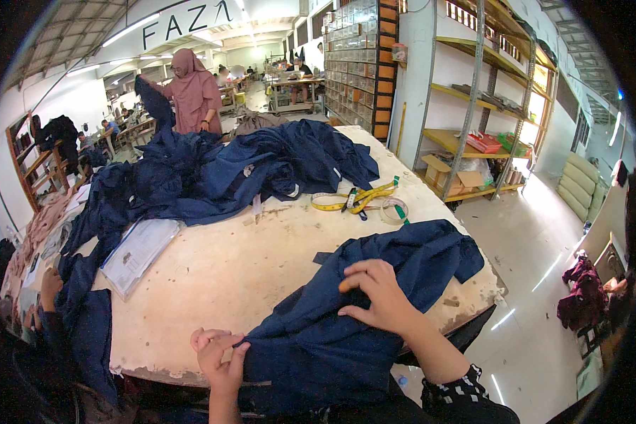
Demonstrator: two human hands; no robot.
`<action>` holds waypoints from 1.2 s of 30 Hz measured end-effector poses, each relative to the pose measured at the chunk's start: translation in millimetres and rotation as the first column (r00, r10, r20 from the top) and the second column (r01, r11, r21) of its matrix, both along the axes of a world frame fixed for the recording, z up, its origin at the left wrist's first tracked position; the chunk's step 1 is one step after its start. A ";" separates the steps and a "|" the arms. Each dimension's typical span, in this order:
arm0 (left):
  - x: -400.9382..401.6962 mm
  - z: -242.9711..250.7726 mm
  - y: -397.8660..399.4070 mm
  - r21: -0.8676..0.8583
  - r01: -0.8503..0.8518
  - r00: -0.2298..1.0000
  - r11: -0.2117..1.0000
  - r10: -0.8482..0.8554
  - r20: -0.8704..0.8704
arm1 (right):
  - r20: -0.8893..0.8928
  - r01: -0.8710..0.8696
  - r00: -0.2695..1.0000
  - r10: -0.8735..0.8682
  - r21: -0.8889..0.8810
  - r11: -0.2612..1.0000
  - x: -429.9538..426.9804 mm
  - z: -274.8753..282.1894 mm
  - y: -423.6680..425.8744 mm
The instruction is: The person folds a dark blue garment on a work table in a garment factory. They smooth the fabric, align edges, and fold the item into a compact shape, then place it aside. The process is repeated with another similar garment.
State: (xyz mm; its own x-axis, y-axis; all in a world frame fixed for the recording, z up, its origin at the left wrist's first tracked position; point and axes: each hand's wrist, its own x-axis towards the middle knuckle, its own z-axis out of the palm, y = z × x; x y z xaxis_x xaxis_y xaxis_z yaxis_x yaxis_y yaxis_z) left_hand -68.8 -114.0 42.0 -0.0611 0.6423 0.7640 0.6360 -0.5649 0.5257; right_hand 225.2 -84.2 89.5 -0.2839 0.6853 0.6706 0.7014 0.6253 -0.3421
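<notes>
A dark navy cloth garment [318, 323] lies across the near right part of the pale wooden table [201, 281] and hangs over its near edge. My left hand [221, 354] pinches the garment's left edge between thumb and fingertips. Over the middle of the same garment is my right hand [370, 297], thumb and fingers apart, with something orange at one fingertip; whether it touches the cloth cannot be told. Beyond both hands lie a yellow tape measure [328, 205] and a roll of clear tape [394, 211].
A large heap of navy garments [217, 169] covers the table's far side, beside papers in a plastic sleeve [140, 254]. A person in pink [193, 98] stands behind it, lifting navy cloth. Another person's hand [51, 283] is at the left. Metal shelving [464, 127] stands right of the table.
</notes>
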 end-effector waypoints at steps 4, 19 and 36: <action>-2.8 -1.6 4.7 -0.013 0.003 1.000 1.000 -0.004 -0.031 | 0.206 -0.054 0.973 0.105 -0.243 0.969 14.9 -4.5 29.5; -1.9 -15.8 15.8 -0.024 -0.018 0.996 1.000 0.020 0.084 | 0.222 -0.135 0.955 0.199 -0.272 0.953 28.1 -9.4 -15.4; -12.2 -0.6 4.2 0.057 0.036 0.991 0.998 -0.043 0.126 | -0.232 -0.088 0.973 0.011 -0.324 0.942 35.4 -2.9 13.3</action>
State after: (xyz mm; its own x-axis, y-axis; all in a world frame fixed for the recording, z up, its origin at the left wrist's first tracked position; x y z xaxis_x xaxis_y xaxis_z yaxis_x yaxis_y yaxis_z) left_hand -81.0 -109.8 41.4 -0.1353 0.6034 0.7859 0.5428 -0.6184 0.5683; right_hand 260.6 -70.9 86.6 -0.1924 0.8676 0.4585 0.5536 0.4818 -0.6793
